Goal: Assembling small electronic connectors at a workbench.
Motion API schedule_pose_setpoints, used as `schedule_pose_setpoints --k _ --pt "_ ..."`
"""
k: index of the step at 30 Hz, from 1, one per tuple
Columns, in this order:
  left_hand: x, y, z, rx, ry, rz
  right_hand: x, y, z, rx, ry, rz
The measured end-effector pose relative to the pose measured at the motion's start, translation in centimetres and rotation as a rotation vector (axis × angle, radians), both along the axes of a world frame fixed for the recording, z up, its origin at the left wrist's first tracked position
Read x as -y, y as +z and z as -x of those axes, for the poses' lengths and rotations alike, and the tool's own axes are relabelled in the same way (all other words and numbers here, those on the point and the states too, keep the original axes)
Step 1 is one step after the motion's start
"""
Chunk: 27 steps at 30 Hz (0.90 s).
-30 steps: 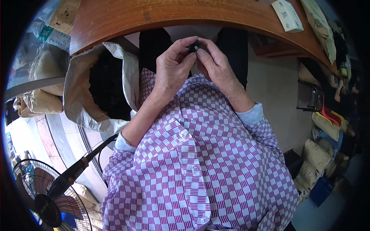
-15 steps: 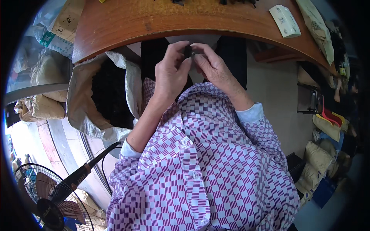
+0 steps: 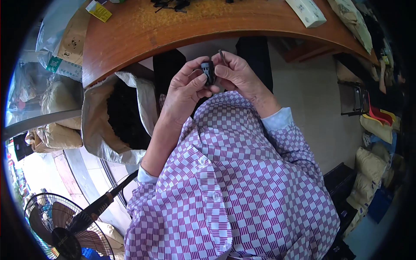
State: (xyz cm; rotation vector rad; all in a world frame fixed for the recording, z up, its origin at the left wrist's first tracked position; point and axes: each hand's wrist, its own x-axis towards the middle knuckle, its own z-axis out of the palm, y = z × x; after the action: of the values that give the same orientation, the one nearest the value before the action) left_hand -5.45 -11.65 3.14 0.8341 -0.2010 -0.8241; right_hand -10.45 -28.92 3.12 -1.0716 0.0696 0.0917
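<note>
My left hand (image 3: 184, 89) pinches a small black ribbed plastic part (image 3: 205, 68) between thumb and fingers, just beyond my shirt front and over my lap. Close against it, my right hand (image 3: 242, 78) is closed, its thumb pressed toward the forefinger. A thin dark stick-like piece (image 3: 221, 55) pokes up from the right fingers; what it is cannot be made out. To the left of my left forearm stands an open white woven sack (image 3: 93, 130) filled with a mass of black pieces (image 3: 125, 112).
A brown wooden table (image 3: 208, 26) curves across the top, bearing black scraps (image 3: 171, 5), a small yellow-and-white box (image 3: 99, 11) and a white pack (image 3: 307, 12). A fan (image 3: 67, 234) stands at lower left. Stuffed sacks (image 3: 368, 169) lie on the right.
My hands have turned and come slightly nearer my body, so the black part now shows its ribbed side. The thin piece in the right fingers now shows. The view has shifted a little.
</note>
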Motion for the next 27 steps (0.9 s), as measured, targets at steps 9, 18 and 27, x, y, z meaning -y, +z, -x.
schedule_pose_setpoints --k 9,18,27 --pt "0.5 0.5 0.6 0.463 -0.046 -0.398 0.3 -1.1 0.6 -0.032 0.037 0.203" --pt "-0.2 -0.5 0.3 0.563 0.045 -0.449 -1.6 -0.4 1.6 0.077 0.011 0.454" --pt "-0.3 -0.5 0.1 0.658 0.145 -0.558 -2.4 -0.2 0.7 0.132 0.037 0.763"
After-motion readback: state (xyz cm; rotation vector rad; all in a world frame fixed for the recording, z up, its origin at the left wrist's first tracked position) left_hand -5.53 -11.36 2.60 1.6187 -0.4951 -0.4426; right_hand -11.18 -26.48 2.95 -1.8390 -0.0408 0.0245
